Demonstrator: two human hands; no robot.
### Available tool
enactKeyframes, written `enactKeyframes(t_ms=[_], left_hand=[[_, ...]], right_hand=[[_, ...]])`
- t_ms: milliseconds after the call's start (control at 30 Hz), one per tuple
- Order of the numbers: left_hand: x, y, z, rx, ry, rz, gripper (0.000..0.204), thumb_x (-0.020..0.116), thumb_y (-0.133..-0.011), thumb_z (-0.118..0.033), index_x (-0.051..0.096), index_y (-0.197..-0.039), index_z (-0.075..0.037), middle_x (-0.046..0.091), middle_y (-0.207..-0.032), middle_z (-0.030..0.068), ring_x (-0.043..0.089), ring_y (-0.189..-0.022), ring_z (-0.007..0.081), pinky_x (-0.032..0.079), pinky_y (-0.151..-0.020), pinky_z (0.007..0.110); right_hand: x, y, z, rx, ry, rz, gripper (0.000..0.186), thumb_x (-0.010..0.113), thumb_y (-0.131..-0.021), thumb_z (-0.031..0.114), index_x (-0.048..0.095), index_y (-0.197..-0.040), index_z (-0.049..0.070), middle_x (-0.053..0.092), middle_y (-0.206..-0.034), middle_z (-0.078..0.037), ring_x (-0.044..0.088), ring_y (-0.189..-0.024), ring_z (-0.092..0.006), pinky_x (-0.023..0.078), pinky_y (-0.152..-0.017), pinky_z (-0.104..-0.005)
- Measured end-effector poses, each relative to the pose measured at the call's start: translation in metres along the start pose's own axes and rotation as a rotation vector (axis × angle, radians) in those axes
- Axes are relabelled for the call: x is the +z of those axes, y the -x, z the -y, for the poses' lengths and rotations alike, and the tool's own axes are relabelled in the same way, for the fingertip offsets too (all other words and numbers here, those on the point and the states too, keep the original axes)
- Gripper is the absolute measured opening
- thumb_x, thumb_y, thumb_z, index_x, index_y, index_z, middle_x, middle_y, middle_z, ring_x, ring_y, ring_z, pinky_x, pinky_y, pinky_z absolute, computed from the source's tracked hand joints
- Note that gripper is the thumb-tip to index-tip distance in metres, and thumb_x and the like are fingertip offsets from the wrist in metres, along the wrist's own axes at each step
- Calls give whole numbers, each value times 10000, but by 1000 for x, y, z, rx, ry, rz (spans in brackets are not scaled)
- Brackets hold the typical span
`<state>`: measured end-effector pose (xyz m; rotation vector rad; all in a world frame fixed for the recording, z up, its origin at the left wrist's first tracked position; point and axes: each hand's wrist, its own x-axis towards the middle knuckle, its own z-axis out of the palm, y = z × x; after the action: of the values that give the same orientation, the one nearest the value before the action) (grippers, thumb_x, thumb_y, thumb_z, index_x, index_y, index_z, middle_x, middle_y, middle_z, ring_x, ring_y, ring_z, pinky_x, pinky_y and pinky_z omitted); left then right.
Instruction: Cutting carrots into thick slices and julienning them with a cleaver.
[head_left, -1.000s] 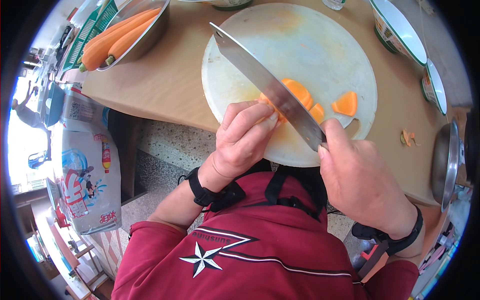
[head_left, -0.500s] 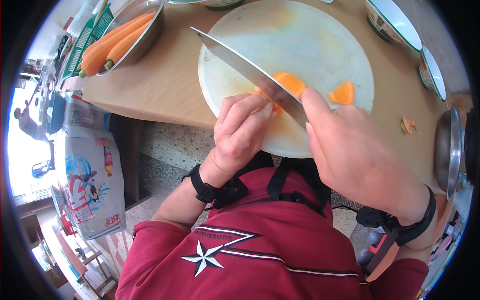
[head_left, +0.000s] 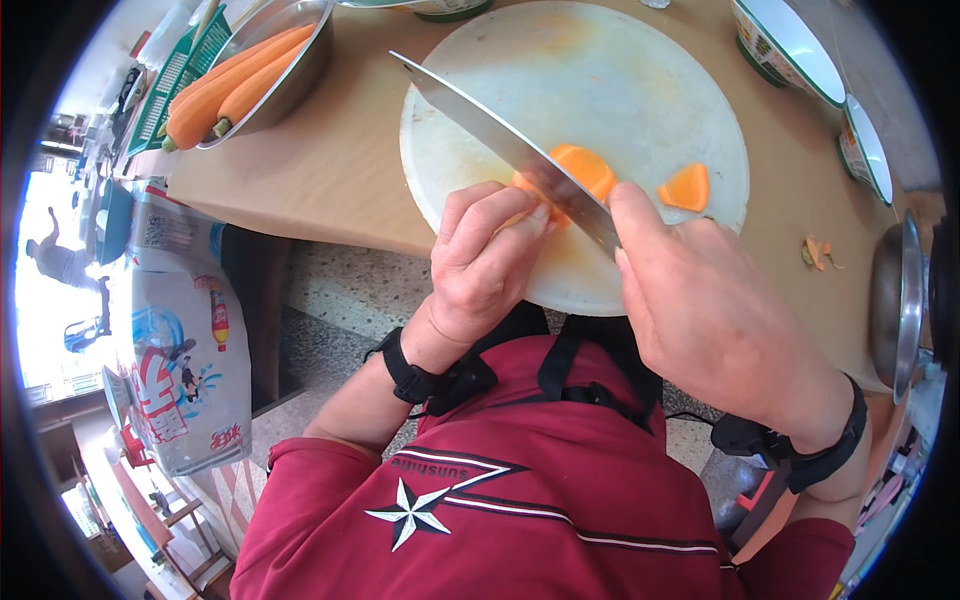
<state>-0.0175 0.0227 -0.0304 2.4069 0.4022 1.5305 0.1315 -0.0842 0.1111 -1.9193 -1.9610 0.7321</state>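
Over a round white board [head_left: 600, 60], the left hand [head_left: 475, 260] bunches its fingers together, seemingly pinching an orange carrot chunk [head_left: 585, 172] beneath the knife [head_left: 490, 128]. The right hand [head_left: 700, 285] wraps tightly around the handle. If the chunk rolls, the blade could nick the left fingertips beside it.

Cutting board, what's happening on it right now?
Carrot pieces are being cut by hand on a round cutting board. The right hand grips a large knife, which slants over them; the curled left hand holds carrot beside it. One wedge lies apart to the right; whole carrots sit in a metal bowl.
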Motion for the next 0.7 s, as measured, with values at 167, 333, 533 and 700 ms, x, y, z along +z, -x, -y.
enactKeyframes(t_ms=[167, 333, 533, 700], left_hand=[[-2, 1, 1, 22, -3, 20, 275, 780, -657, 80, 668, -896, 2, 651, -1009, 121, 612, -888, 274, 513, -746, 334], [-1, 0, 0, -3, 6, 14, 274, 776, -659, 80, 669, -897, -1, 643, -1002, 114, 615, -895, 277, 516, -746, 343], [2, 3, 3, 9, 25, -4, 260, 786, -675, 62, 676, -899, -11, 639, -1001, 98, 613, -882, 263, 518, -733, 334], [0, 2, 2, 3, 11, 3, 264, 789, -676, 53, 675, -906, -10, 642, -999, 99, 614, -880, 266, 520, -731, 338]], right_hand=[[5, -12, 3, -11, 48, -22, 201, 499, -908, 47, 449, -1083, -38, 581, -709, -243, 563, -678, -438, 411, -612, -522], [17, -36, -16, -4, -66, -26, 141, 475, -908, 45, 436, -1007, -46, 575, -670, -279, 572, -665, -471, 429, -604, -529], [22, -42, -24, 110, -73, 52, 179, 489, -914, 89, 433, -1004, -55, 584, -702, -286, 584, -696, -476, 438, -625, -531], [25, -44, -38, 50, -81, -42, 170, 494, -915, 91, 442, -972, -60, 577, -685, -268, 568, -660, -463, 423, -597, -506]])
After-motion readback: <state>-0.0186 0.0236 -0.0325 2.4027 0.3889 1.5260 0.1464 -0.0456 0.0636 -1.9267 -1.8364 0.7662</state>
